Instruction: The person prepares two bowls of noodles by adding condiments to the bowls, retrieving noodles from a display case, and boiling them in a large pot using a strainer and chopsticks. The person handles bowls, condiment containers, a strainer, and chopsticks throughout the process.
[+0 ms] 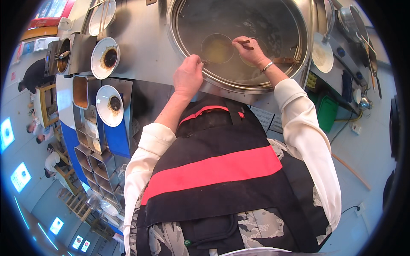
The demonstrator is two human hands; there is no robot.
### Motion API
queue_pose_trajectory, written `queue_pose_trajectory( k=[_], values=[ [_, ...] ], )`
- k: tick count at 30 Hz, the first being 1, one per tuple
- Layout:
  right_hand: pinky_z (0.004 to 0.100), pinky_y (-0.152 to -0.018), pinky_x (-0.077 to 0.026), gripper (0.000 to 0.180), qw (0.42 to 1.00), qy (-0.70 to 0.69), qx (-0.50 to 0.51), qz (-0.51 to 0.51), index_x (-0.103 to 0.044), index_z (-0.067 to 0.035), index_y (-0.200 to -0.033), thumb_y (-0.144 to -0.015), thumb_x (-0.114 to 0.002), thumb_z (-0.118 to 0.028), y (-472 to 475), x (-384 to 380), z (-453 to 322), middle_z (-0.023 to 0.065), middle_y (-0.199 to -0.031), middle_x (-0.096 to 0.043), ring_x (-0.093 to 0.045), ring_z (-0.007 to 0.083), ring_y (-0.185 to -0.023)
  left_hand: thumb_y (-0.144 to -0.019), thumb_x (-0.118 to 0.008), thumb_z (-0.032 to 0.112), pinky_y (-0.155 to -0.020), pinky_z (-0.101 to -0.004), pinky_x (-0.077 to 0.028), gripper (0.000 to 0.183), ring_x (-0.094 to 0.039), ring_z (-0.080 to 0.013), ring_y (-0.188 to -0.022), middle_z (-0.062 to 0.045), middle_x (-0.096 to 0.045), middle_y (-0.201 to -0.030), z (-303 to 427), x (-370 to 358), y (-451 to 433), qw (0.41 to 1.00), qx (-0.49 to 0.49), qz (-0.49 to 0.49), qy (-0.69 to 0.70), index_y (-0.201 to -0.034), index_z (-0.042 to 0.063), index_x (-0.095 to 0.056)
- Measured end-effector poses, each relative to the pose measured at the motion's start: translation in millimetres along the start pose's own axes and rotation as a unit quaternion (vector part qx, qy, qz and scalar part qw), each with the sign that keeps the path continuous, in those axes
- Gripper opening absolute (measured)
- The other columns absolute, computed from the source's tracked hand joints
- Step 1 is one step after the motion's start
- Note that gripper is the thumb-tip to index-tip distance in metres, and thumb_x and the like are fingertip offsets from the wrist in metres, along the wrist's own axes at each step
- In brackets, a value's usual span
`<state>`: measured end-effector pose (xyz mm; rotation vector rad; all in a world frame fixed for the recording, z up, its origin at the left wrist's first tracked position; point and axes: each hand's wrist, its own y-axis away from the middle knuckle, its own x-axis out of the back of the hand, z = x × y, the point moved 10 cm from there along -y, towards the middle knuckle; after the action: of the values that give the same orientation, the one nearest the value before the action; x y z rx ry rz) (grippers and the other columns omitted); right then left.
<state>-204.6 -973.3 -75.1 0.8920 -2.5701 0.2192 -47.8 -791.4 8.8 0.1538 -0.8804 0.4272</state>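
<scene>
A large round metal cooking vat [174, 35] of steaming, cloudy liquid stands before me. My left hand [189, 75] is closed at its near rim, where a round strainer [217, 48] with yellowish contents sits in the liquid; my fingers seem to hold its handle, mostly hidden. My right hand [251, 51] is over the vat, gripping brown sticks, seemingly chopsticks. Under it a second round strainer [245, 60] is partly hidden. A brown wooden handle [285, 60] reaches over the right rim. Two white bowls [96, 60] [102, 108] with dark sauce stand at the left.
Left are a square metal pot unit [78, 51], another white bowl [96, 22] with long sticks across it, and metal ingredient containers [86, 137]. At right are a bowl of pale contents [330, 60], a faucet hose [330, 28] and a green bin [325, 113]. People sit at far left.
</scene>
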Motion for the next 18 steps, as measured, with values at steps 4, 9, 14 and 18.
queue_pose_trajectory(
  k=[4, 9, 14, 18],
  values=[
    [0.0259, -0.053, -0.051, 0.021, 0.965, -0.126, -0.223, 0.063, -0.067, 0.002, -0.086, -0.088, -0.064, -0.019, -8, 17, 58, 0.0074, -0.074, -0.068, -0.061, 0.0143, -0.055, -0.087, -0.061, 0.018, -0.068, -0.0435, -0.05, 0.01, -0.062, -0.0343, -0.082, -0.008, -0.063, -0.089, -1, -2, 0, 1.0, 0.009, -0.008, -0.007, -0.091, 0.01, -0.055],
    [0.0321, -0.055, -0.059, 0.026, 0.906, -0.277, -0.307, 0.092, -0.061, 0.002, -0.091, -0.093, -0.061, -0.024, -9, 53, 118, 0.0149, -0.079, -0.065, -0.067, 0.0243, -0.061, -0.086, -0.064, 0.014, -0.067, -0.0404, -0.049, 0.011, -0.063, -0.0321, -0.077, -0.011, -0.065, -0.088, -1, 1, -3, 1.0, 0.002, 0.002, -0.011, -0.093, 0.008, -0.058],
    [0.035, -0.062, -0.061, 0.027, 0.878, -0.337, -0.324, 0.106, -0.059, 0.004, -0.095, -0.096, -0.057, -0.023, -9, 106, 128, 0.0181, -0.083, -0.065, -0.068, 0.0293, -0.07, -0.087, -0.064, 0.017, -0.069, -0.0394, -0.05, 0.026, -0.063, -0.0317, -0.078, -0.013, -0.066, -0.095, -3, 17, -3, 0.999, -0.017, 0.042, 0.023, -0.111, 0.008, -0.061],
    [0.03, -0.059, -0.059, 0.027, 0.903, -0.308, -0.283, 0.103, -0.062, 0.003, -0.095, -0.095, -0.059, -0.024, -8, 150, 88, 0.0146, -0.083, -0.066, -0.069, 0.0233, -0.07, -0.087, -0.064, 0.018, -0.069, -0.0321, -0.05, 0.031, -0.062, -0.0222, -0.077, -0.012, -0.065, -0.1, -10, 46, 8, 0.997, 0.039, 0.023, 0.064, -0.115, 0.006, -0.061]
  ],
)
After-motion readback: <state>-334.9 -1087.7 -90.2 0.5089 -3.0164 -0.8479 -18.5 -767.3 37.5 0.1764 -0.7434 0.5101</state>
